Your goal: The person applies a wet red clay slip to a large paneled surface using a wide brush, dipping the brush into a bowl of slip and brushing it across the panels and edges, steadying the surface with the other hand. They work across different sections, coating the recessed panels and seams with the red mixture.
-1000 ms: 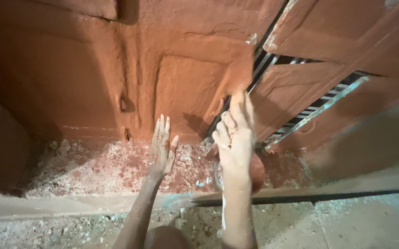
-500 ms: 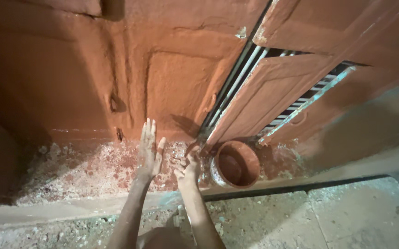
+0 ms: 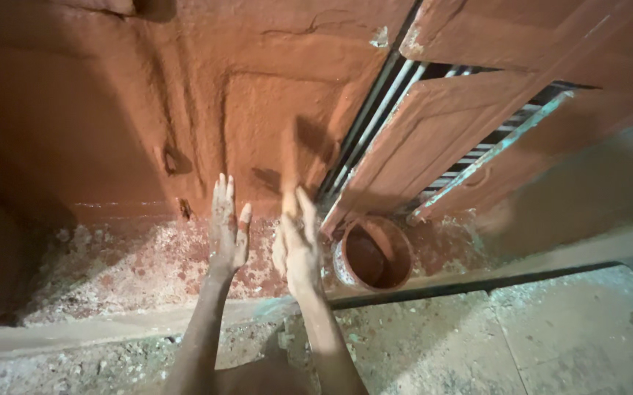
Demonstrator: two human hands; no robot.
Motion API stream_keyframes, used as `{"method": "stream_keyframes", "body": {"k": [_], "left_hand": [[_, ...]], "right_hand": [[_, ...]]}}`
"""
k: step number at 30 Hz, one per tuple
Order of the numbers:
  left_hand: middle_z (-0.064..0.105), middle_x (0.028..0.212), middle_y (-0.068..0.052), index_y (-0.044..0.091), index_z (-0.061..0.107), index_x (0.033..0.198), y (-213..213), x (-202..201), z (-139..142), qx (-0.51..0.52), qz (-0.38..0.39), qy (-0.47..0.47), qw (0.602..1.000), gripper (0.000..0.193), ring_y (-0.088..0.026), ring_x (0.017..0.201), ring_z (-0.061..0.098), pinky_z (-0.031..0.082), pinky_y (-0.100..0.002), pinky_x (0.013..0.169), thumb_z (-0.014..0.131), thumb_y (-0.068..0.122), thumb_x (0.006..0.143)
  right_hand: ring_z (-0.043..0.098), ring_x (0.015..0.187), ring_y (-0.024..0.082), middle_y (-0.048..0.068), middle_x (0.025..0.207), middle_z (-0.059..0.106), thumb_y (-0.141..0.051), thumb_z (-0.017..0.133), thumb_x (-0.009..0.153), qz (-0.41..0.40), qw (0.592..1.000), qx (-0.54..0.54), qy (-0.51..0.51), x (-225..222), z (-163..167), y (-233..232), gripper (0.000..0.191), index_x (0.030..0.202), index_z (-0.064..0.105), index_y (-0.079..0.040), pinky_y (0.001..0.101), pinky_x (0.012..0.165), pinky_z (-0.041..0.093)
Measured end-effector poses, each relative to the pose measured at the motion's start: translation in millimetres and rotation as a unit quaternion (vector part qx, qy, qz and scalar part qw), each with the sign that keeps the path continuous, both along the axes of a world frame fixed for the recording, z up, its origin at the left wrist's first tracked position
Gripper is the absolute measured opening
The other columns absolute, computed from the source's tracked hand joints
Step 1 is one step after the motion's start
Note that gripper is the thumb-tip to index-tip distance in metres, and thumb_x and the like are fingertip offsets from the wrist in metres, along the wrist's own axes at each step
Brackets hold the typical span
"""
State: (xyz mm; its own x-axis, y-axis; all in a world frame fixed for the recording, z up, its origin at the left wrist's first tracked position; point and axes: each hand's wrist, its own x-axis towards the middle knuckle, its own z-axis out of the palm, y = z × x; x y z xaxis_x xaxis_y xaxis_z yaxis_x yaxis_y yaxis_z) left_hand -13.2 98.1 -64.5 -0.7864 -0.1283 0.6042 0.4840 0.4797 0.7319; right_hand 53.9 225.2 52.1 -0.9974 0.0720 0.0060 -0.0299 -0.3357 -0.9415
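Both my hands are open, left hand (image 3: 227, 227) flat, right hand (image 3: 298, 245) flinging red mud (image 3: 289, 172) at the wall (image 3: 272, 110); it might slide off if too wet.

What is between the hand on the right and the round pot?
Nothing much: in the head view, only a narrow strip of speckled, reddish floor separates the right hand from the round clay-coloured pot. The hand does not touch the pot.

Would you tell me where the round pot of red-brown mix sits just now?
In the head view, the round pot stands on the speckled ledge right of centre, just right of the right hand, below the slatted shutter.
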Motion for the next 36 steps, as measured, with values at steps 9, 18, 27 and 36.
{"method": "stream_keyframes", "body": {"k": [9,18,27,36], "left_hand": [[0.026,0.169,-0.024,0.001,0.031,0.161,-35.7,-9.8,-27.5,0.023,0.062,0.034,0.997,0.055,-0.04,0.159,0.024,0.019,-0.053,0.131,0.041,0.025,0.113],[0.032,0.166,-0.024,0.0,0.036,0.158,-67.3,11.1,-10.4,0.01,0.077,0.013,0.997,0.054,-0.042,0.156,0.028,0.024,-0.051,0.127,0.047,0.021,0.109],[0.034,0.165,-0.024,0.0,0.04,0.155,-101.1,26.7,-2.8,0.002,0.084,-0.021,0.996,0.052,-0.042,0.155,0.029,0.025,-0.051,0.126,0.045,0.024,0.109],[0.031,0.168,-0.023,0.002,0.039,0.158,-78.1,14.4,3.6,0.027,0.043,0.061,0.997,0.052,-0.04,0.157,0.03,0.027,-0.051,0.128,0.048,0.02,0.11]], "right_hand": [[0.039,0.044,0.004,-0.006,0.064,0.048,-0.016,0.056,0.103,0.097,0.992,0.004,-0.081,-55.3,-45.4,14.6,0.054,0.156,0.044,-0.021,0.0207,0.035,0.029],[0.037,0.049,0.004,-0.029,0.138,0.063,-0.016,0.053,0.105,-0.145,0.988,-0.045,0.02,-13.2,-38.8,0.5,0.051,0.154,0.042,-0.019,0.0206,0.036,0.027],[0.038,0.04,0.008,-0.009,0.148,0.048,-0.022,0.045,0.102,-0.001,0.997,0.071,-0.041,-43.0,-71.5,-89.1,0.043,0.144,0.036,-0.026,0.0241,0.03,0.028],[0.071,0.079,0.031,0.023,0.107,0.077,-0.015,0.06,0.098,0.018,0.818,0.533,-0.216,-5.3,-169.7,-59.4,0.067,0.159,0.036,-0.028,0.0422,0.066,0.053]]}}
